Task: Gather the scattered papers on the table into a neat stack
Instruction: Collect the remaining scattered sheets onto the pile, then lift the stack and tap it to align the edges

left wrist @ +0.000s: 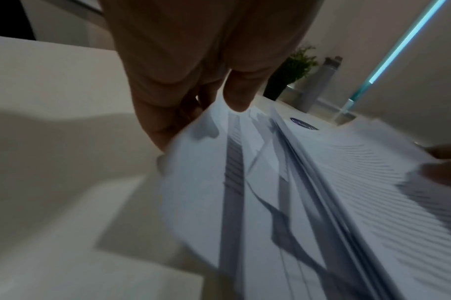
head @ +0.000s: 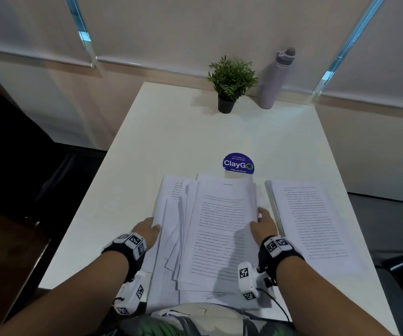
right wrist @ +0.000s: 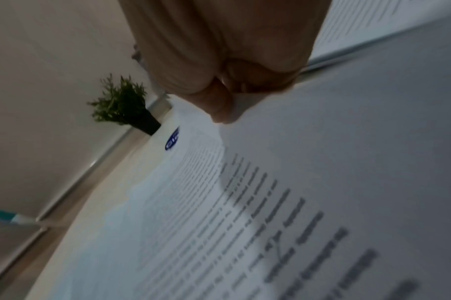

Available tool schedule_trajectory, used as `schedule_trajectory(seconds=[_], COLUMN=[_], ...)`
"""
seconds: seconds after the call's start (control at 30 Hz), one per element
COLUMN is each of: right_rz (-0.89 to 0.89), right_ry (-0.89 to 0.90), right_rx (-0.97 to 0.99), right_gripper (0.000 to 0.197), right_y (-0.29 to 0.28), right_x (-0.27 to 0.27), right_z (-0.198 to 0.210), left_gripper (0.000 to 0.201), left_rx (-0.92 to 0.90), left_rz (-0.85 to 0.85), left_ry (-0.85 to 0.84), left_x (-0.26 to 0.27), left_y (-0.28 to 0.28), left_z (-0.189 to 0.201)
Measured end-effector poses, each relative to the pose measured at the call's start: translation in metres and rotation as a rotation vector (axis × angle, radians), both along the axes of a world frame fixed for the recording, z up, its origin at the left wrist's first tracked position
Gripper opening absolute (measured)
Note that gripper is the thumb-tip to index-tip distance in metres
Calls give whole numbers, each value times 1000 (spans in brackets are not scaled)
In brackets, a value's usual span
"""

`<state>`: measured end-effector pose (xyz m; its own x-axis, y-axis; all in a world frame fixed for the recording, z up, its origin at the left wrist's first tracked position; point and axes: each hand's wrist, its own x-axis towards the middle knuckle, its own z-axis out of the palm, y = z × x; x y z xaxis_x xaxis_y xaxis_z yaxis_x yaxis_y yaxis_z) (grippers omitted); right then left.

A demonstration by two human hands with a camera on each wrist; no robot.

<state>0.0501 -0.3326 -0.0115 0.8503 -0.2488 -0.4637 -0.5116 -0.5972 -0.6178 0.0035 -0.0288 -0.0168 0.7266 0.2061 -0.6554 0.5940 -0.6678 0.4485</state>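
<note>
A loose, fanned pile of printed papers (head: 210, 234) lies in front of me on the white table (head: 171, 132), with sheets sticking out at different angles. My left hand (head: 149, 229) grips the pile's left edge; in the left wrist view its thumb (left wrist: 238, 95) lies on top of the papers (left wrist: 270, 192) and its fingers are underneath. My right hand (head: 263, 223) pinches the right edge of the pile, and the right wrist view shows its thumb (right wrist: 219, 107) pressed on the top sheet (right wrist: 283, 192). A second, neater stack of papers (head: 314, 221) lies to the right.
A round blue ClayGo sticker (head: 238, 163) sits just beyond the pile, partly covered by it. A small potted plant (head: 230, 81) and a lilac bottle (head: 276, 78) stand at the table's far edge by the wall. The floor beyond the table's left edge is dark.
</note>
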Motion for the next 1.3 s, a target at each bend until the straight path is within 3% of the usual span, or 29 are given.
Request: schedule_trajectory(seconds=[0.13,0.27,0.33,0.53,0.67,0.83,0.93,1.07,1.17,1.3], right_rz=[-2,147,192,63,-73,-94,-127,-152,-101,-109], right_ry=[121,172,185,139,-129,-485,-521,-468,-481,-569], right_rx=[-134,22,59,300,660,745,757,731,819,850], right_gripper=[69,69,69,75,48,42,42,43,59,68], right_y=[17,31,34,13,18,34,39,38,35,35], right_x=[-15,-21,-23,-10,1,14,10,-2,-3,8], right_z=[-16,-16,-17,-6,44,96,103,90,96,119], left_gripper=[64,85,73,50,40,16,5,17,28,26], left_rx=[-83,-217,-224,-370,-486,-507,-468,-460,-448,-561], left_rz=[-15,-69,-86,48,159,325,320,286,205,400], left_ry=[17,-42,-113,-371,-477,-622,-633,-624,-640,-727], left_x=[-6,-11,-11,-2,6,17,16,10,12,12], left_y=[-15,-22,-24,-20,-23,-39,-46,-48,-46,-54], left_z=[-3,-7,-2,44,75,108,114,108,106,124])
